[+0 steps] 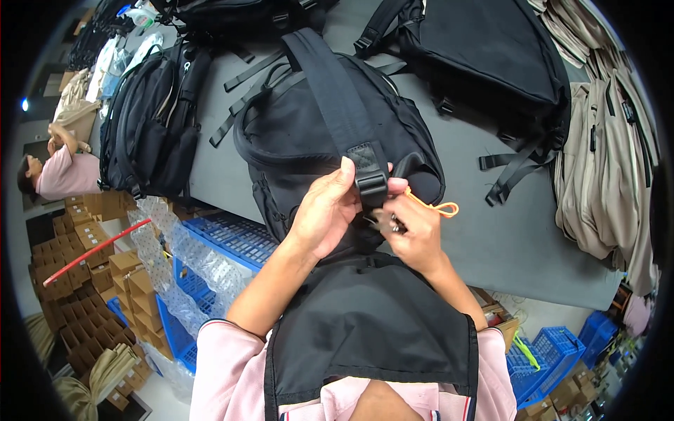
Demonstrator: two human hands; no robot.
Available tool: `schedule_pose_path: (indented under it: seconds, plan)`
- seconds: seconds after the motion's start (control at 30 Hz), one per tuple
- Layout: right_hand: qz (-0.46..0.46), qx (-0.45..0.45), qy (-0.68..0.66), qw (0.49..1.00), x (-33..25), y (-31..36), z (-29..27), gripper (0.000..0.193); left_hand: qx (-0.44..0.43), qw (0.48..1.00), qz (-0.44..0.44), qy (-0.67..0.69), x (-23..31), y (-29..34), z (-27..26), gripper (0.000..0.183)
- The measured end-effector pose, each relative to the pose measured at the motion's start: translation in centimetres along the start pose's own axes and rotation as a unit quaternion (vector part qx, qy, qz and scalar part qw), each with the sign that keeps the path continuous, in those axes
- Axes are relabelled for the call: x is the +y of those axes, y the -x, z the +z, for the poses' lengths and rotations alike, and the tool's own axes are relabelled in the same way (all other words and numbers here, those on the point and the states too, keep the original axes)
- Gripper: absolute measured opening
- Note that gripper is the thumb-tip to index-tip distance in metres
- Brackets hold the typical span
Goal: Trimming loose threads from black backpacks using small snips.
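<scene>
1. Fingers (346, 172) of the left hand (317, 217) pinch the lower end of a wide black strap (328, 88), with the thumb at its left edge by a small dark patch (363, 156) and the other fingers mostly hidden beneath.

2. Just below that patch, at the strap's near end, sits a black buckle (371, 186). It lies to the right of the left thumb and slightly nearer the body, between the two hands; its bars run across the strap.

3. The strap's long axis slants from the far left down toward the wearer and a little to the right, so its end points at the gap between the hands.

4. The right hand (415, 228) is at the buckle's lower right, its fingers curled around a small dark tool (399, 225); blur hides what kind. One fingertip comes just beside the buckle's right edge; whether it touches, I cannot tell. An orange cord (445, 208) loops out to the right of that hand.

5. Both hands are close to the buckle; the left has the firmer hold on the strap.

6. Beneath them, the black backpack (295, 130) lies on the grey bench (484, 242), near its front edge.
</scene>
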State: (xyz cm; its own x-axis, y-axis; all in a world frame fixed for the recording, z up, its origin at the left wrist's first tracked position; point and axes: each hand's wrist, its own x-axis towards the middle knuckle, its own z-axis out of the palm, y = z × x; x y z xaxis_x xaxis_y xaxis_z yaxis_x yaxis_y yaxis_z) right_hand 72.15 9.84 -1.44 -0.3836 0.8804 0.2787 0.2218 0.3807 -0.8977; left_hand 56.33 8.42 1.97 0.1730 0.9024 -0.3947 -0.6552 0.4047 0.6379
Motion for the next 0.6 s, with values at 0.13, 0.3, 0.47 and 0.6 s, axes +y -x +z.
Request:
schedule_pose_path:
  seconds: [0.13,0.3,0.47,0.6]
  plan:
    - [-0.085,-0.039,0.073,0.993,0.6,1.2,0.3,0.017,0.033,0.999,-0.011,0.006,-0.3,0.2,-0.5,0.055]
    - [0.006,-0.039,0.006,0.999,0.0,1.3,-2.5,0.023,0.067,0.992,0.077,-0.072,-0.7,1.1,0.0,0.046]
    - [0.011,0.021,0.043,0.999,-2.9,-2.3,-2.8,0.027,0.035,0.981,0.093,-0.167,-1.1,1.7,0.6,0.031]
    - [0.015,0.020,0.071,0.997,-3.0,-2.9,-2.8,0.024,0.036,0.978,0.095,-0.185,-0.9,1.8,0.7,0.028]
